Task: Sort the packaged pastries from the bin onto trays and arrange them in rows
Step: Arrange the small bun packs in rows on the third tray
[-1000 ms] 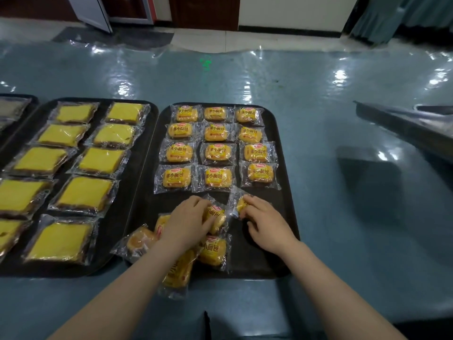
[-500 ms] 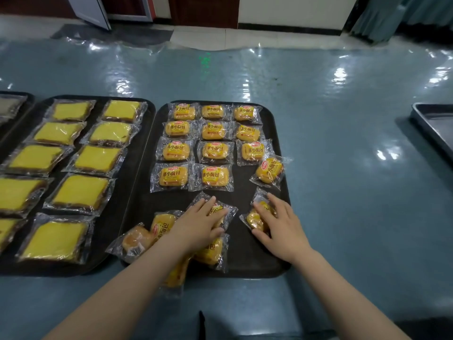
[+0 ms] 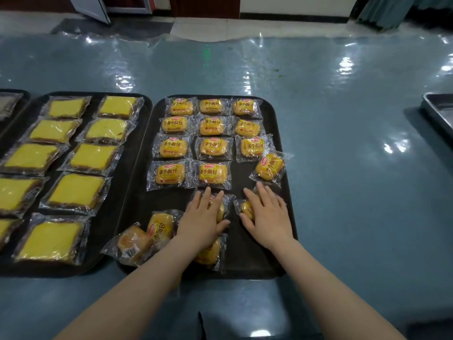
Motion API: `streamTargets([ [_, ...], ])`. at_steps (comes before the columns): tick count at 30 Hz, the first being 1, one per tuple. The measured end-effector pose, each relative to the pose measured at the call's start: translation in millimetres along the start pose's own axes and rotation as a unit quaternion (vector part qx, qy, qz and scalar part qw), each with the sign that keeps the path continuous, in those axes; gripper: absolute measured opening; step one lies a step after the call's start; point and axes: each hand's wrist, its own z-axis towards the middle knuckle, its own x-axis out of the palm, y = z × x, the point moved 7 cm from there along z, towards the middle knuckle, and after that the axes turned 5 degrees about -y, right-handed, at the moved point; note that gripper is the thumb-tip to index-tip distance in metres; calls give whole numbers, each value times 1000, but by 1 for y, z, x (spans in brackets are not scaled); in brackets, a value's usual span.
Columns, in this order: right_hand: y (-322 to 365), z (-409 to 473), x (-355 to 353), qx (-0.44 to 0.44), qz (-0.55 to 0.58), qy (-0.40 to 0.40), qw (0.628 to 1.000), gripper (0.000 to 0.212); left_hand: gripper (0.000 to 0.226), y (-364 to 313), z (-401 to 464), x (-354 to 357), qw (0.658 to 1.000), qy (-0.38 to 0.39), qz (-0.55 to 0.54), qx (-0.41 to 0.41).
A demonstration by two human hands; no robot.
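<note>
Head view looks down on a dark tray (image 3: 290,224) set on a blue counter (image 3: 355,192) covered in shiny film; small packaged buns fill the tray's far part in three columns, but the fourth row back has only two in line, and the third, a tilted bun (image 3: 269,167), lies askew at the right edge with its long axis slanting up to the right; the left hand (image 3: 204,218) rests flat, fingers straight and slightly spread, pressing on a bun packet (image 3: 221,208) just below the fourth row's middle bun; the right hand (image 3: 268,213) lies the same way, fingers extended and a little fanned, on another packet (image 3: 245,207) whose wrapper shows at its thumb side; neither hand pinches anything; the tilted bun sits directly beyond the right fingertips, just off them, so the right hand is clearly the nearer one to square it up, turning it leftward into the gap; a loose cluster of unsorted buns (image 3: 147,235) lies by the left wrist at the tray's near left corner, one hanging over the rim; a second tray (image 3: 144,111) to the left holds larger yellow cake slices in two columns; a metal bin (image 3: 436,111) shows at the far right edge
</note>
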Motion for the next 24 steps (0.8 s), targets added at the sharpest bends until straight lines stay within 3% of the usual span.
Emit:
streamTargets([
  [6, -2, -6, 1, 100, -9, 12, 995, 77, 78, -2, -1, 2, 999, -19, -25, -30],
  [15, -6, 3, -12, 109, -84, -5, 990, 89, 77, 0, 0, -16, 994, -92, -56, -25],
  [17, -7, 5, -15, 107, -68, -21, 992, 83, 75, -1, 2, -20, 993, -99, -60, -11],
  [21, -9, 23, -34, 46, 30, -101, 993, 45, 74, -3, 12, -29, 994, -99, -51, 17],
  [24, -22, 47, -39, 21, 44, -80, 996, 51, 72, -3, 22, -33, 995, -86, -41, 32],
])
